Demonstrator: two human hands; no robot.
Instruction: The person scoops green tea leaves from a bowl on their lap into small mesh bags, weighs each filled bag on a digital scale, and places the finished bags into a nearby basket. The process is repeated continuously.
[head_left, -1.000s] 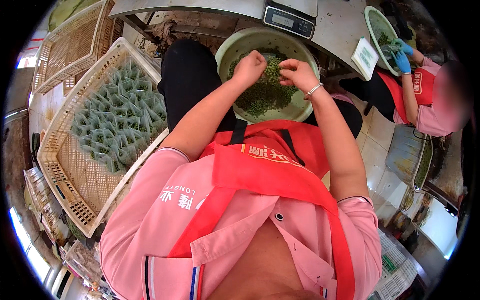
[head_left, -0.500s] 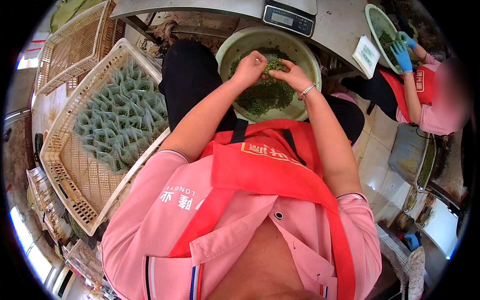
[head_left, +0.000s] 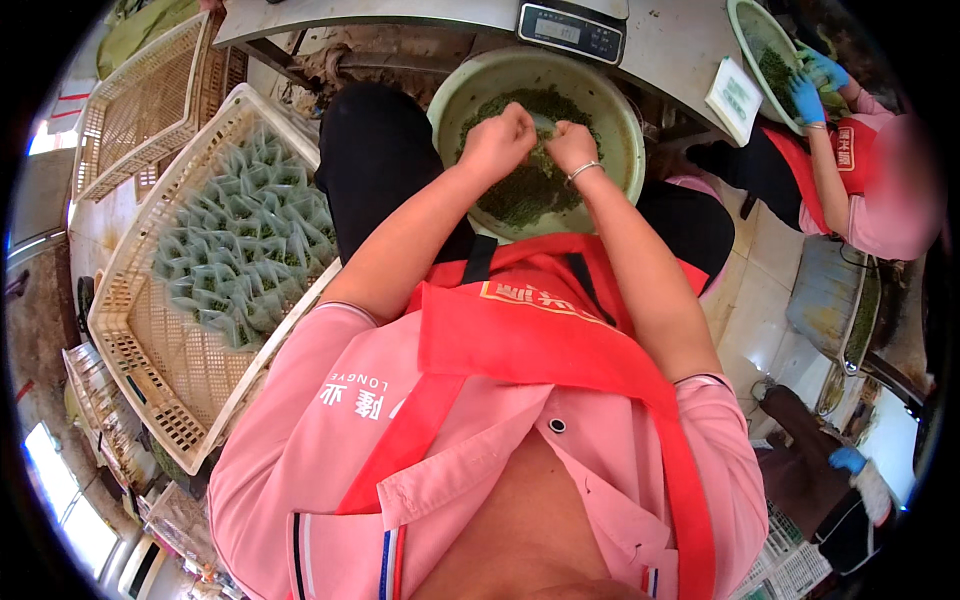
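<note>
Both my hands are over a pale green basin (head_left: 440, 100) between my knees, which holds loose small green berries (head_left: 525, 200) resembling peppercorns. My left hand (head_left: 500, 142) is closed, fingers pinched, at the upper edge of what looks like a small clear plastic bag (head_left: 543, 146). On its other side my right hand (head_left: 574, 149), a bracelet at its wrist, is closed too. The bag hangs between them and is partly hidden by the fingers; some green shows at it.
At my left, a cream plastic crate (head_left: 160, 370) holds many filled clear bags (head_left: 245, 240). Another crate (head_left: 135, 130) lies beyond. A scale (head_left: 572, 33) sits on the metal table (head_left: 670, 50). At right, a gloved co-worker (head_left: 850, 170) handles another basin (head_left: 742, 20); another person (head_left: 820, 470) is behind.
My hands have drawn apart and closed; the bright green berries formerly between the fingers are less visible. The co-worker's gloved hands have shifted. Another person has come into view at the lower right.
</note>
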